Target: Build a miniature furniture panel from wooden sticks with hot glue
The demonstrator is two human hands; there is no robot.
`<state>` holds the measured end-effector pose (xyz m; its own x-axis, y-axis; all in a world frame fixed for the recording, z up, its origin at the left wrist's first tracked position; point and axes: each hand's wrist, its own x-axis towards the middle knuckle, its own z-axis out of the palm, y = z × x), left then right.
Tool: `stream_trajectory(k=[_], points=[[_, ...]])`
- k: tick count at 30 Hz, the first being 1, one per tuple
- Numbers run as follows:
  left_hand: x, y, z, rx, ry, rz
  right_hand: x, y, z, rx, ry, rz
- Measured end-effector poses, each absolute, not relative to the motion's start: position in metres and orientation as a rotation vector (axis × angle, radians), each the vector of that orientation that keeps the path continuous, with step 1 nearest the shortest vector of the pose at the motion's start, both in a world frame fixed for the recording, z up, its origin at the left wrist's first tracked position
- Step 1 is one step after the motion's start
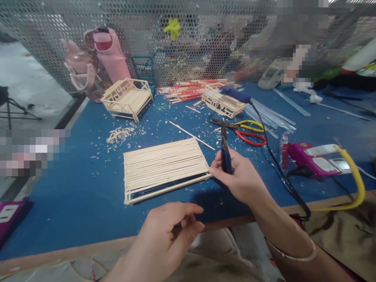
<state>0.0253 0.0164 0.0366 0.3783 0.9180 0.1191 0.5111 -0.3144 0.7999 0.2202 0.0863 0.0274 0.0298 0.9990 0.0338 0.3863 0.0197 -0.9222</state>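
A rectangular stick panel, made of pale thin sticks laid side by side, lies on the blue table, with a gap near its front edge. My right hand is wrapped around the blue handles of a pair of pliers, whose dark jaws point up. Its thumb and fingertips are at the panel's right corner. Over the front of the table, nearer to me than the panel, my left hand has thumb and forefinger apart and nothing visible in them. A single loose stick lies behind the panel.
Behind stand a small stick bench and a second stick frame with a blue glue gun on it. Red-and-white sticks are piled nearby. Scissors-like pliers, a black cord and a purple power strip lie right.
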Motion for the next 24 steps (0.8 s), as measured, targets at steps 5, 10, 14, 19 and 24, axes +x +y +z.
stream_trajectory(k=[5, 10, 14, 19, 24], points=[[0.026, 0.013, 0.035, 2.006, 1.218, 0.784, 0.229, 0.09, 0.022, -1.452, -1.411, 1.001], [0.033, 0.016, 0.053, 2.292, 1.279, 1.266, 0.25, 0.079, 0.036, -1.366, -1.372, 0.896], [0.059, 0.032, 0.073, 2.51, 1.39, 1.153, 0.246, 0.059, 0.06, -1.294, -1.417, 0.773], [0.083, 0.048, 0.079, 2.234, 1.437, 0.631, 0.235, 0.047, 0.065, -1.299, -1.489, 0.757], [0.074, 0.052, 0.08, 2.022, 1.431, 0.966, 0.245, 0.044, 0.048, -1.351, -1.614, 0.99]])
